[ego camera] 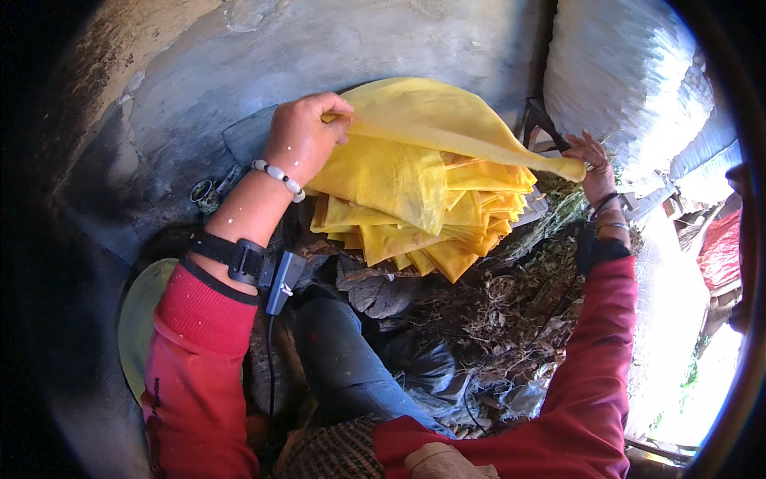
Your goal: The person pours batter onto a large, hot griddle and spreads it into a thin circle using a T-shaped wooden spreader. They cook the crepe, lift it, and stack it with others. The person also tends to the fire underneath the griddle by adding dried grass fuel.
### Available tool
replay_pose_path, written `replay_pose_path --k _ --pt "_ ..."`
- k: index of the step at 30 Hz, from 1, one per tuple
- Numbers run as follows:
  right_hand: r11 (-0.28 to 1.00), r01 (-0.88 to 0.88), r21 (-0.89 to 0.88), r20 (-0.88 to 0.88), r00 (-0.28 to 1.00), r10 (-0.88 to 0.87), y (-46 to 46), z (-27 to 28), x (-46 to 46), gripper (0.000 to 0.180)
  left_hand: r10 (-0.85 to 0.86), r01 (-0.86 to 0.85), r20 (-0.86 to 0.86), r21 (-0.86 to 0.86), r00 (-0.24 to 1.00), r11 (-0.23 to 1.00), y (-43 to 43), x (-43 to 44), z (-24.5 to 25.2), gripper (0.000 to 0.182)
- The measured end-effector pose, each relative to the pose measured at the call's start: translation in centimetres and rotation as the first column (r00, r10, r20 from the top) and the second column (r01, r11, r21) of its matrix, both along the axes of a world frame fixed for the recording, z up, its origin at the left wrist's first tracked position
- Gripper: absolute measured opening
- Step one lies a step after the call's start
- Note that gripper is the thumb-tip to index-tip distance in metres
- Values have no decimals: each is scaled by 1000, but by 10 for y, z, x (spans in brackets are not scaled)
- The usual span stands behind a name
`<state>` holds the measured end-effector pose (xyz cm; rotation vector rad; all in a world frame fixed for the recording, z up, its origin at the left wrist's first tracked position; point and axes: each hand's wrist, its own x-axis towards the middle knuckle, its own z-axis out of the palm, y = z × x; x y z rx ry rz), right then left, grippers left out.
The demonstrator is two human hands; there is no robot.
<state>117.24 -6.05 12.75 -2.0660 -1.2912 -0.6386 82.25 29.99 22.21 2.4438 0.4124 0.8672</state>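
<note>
A large, thin yellow sheet (431,117), which looks like a soft flatbread or pancake, is stretched between my two hands. My left hand (311,135) pinches its left edge between thumb and fingers. At the far right, my right hand (592,161) holds the narrow, gathered end of the same sheet, with some fingers spread. Below it lies a pile of folded yellow sheets (473,221), their pointed corners fanned out towards me. The held sheet covers the back of the pile. What supports the pile is mostly hidden; a pale edge (532,209) shows at its right.
A plastered wall (383,42) rises behind the pile. Large whitish sacks (622,90) stand at the right. Dry twigs and leaves (502,311) cover the ground. A small patterned cup (205,196) is at the left. A cable (271,365) hangs from a device (286,281) near my left wrist.
</note>
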Motion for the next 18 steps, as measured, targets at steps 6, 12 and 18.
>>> replay_pose_path --k 6,12,18 --pt "974 50 221 -246 969 6 13 52 32 43 67 -52 127 -115 990 992 14 8 32 12" --pt "950 -51 309 -300 943 148 30 133 3 51 49 -32 265 -69 963 997 38 -11 86 17" --pt "857 -250 451 -286 869 404 27 220 -79 32 123 -121 227 -25 966 992 32 -108 197 19"
